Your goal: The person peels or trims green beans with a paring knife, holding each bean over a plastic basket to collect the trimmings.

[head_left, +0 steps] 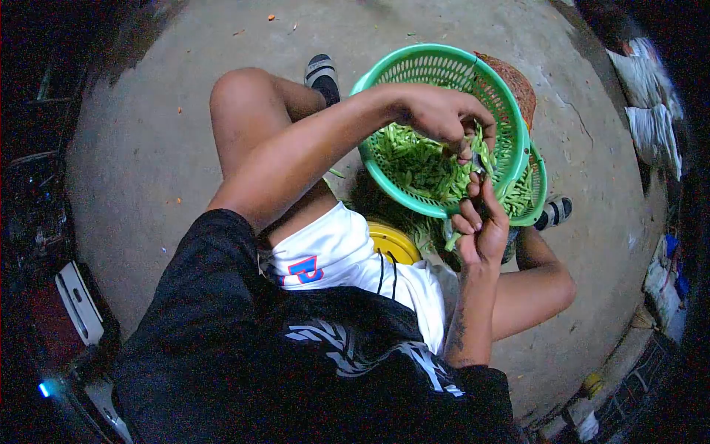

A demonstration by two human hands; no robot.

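My left hand (pixel 447 118) reaches over the green plastic colander basket (pixel 425 55), its fingers closed around green beans (pixel 484 152). A small grey, metallic-looking piece shows at its fingertips, too small to name surely. Just below, at the basket's near rim, my right hand (pixel 481 226) is closed, palm up, with a green bean (pixel 450 241) sticking out past its fingers. The fingertips of both hands nearly meet. Many cut green bean pieces (pixel 421 166) lie in the basket beneath.
A second green basket (pixel 538 203) with cut beans stands partly under the first. A red mesh sack (pixel 514 85) lies behind. I sit with a yellow round object (pixel 394 240) between my legs. Pale sacks (pixel 651 118) line the right side; a white-panelled object (pixel 79 303) stands at left.
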